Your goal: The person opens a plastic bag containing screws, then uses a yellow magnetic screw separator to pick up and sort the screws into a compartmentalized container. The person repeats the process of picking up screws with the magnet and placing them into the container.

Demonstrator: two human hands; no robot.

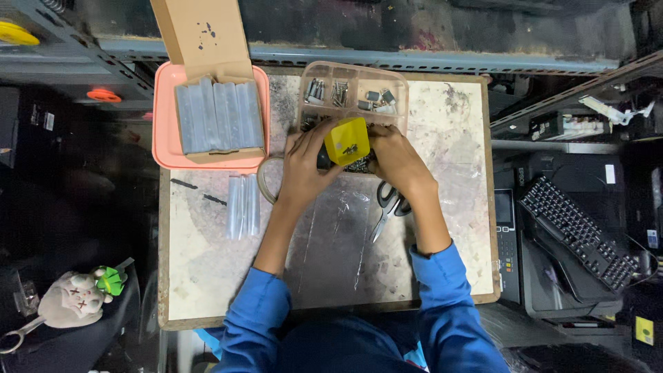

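Note:
A small yellow block-shaped object point(347, 140) with a dark metal part on its face sits between both hands, over the near edge of a clear compartment box point(352, 93) of screws and small metal parts. My left hand point(306, 160) grips it from the left and also covers something dark under it. My right hand point(395, 157) closes on it from the right. A clear plastic sheet point(336, 228) lies on the worn table point(207, 255) just below the hands.
A pink tray point(162, 124) at the back left carries an open cardboard box of grey strips point(219, 114). Loose clear sleeves point(243, 205) lie below it. Scissors point(387, 207) rest by my right wrist. A tape roll point(266, 181) peeks from under my left hand. Keyboard point(577, 231) at right.

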